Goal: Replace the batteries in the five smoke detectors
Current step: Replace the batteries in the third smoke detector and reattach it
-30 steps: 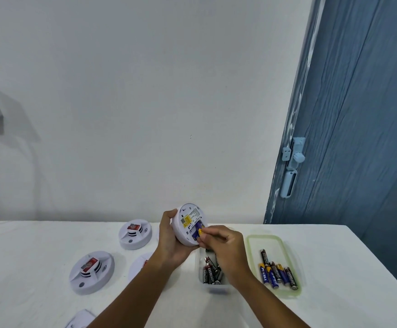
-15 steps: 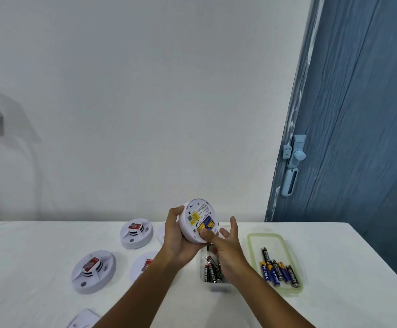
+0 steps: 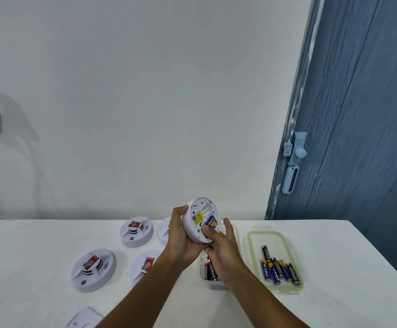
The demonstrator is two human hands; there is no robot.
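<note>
The detector (image 3: pixel 201 220) is up off the table, tilted with its back toward the camera — yellow label showing, and a blue-and-yellow battery (image 3: pixel 211 222) sitting in the open compartment. The left hand (image 3: pixel 180 235) grips it from the left, fingers curled round the rim, thumb at the top edge. The right hand (image 3: pixel 221 247) comes in from below right: its thumb presses on the back of the detector just under the battery, the other fingers spread loosely along the right edge, holding nothing of their own.

Directly beneath the hands sits a clear tub (image 3: pixel 216 284) with dark batteries (image 3: pixel 209 271) standing in it, partly hidden by the right wrist. Just to its right lies a green-rimmed tray (image 3: pixel 251 252) — five loose cells (image 3: pixel 279 271) lying in it, some blue, some black.

Out to the left, four more detectors rest face up on the white table (image 3: pixel 27 256): one far back (image 3: pixel 136 232), one beside it half hidden behind the left hand (image 3: pixel 164 230), one near front left (image 3: pixel 93 269), and one partly under the left forearm (image 3: pixel 145 263). A white cover (image 3: pixel 83 318) peeks in at the bottom edge. Behind everything a plain wall, and a blue door (image 3: pixel 358 114) on the right.
</note>
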